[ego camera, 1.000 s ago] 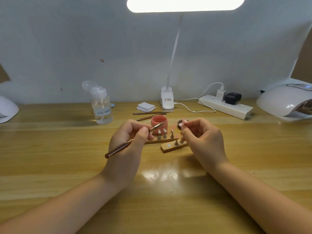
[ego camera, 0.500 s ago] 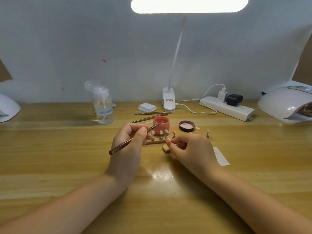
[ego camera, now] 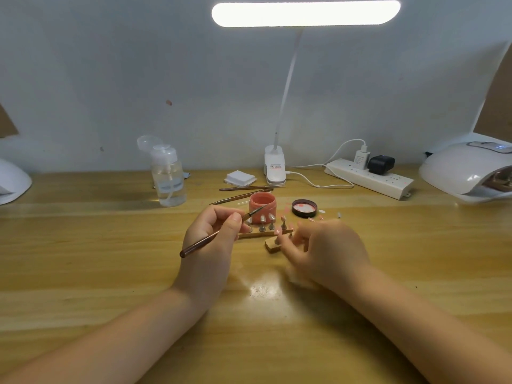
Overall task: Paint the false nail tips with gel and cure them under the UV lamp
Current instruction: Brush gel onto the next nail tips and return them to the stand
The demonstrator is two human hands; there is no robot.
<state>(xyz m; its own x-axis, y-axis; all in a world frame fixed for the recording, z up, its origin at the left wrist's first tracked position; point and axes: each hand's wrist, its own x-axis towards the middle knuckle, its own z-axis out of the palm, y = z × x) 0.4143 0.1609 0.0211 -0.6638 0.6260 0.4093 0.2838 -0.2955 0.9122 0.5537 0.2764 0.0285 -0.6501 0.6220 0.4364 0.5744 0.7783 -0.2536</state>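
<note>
While the left hand (ego camera: 214,234) pinches a brush (ego camera: 219,234) at frame centre, the blurred right hand (ego camera: 318,249) reaches the nail tips (ego camera: 266,221) on wooden holders, its grip unclear, before the pink gel jar (ego camera: 262,203).

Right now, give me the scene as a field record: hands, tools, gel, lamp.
left hand: holds brush pen-style, bristles pointing toward the gel jar
right hand: blurred, fingers at the small wooden block; grip unclear
gel jar: pink, open, upright
jar lid: off, lying on the table right of the jar
nail tips on stands: row on a wooden strip in front of the jar
UV lamp: far right, display lit
spare brushes: two, lying behind the jar
</note>
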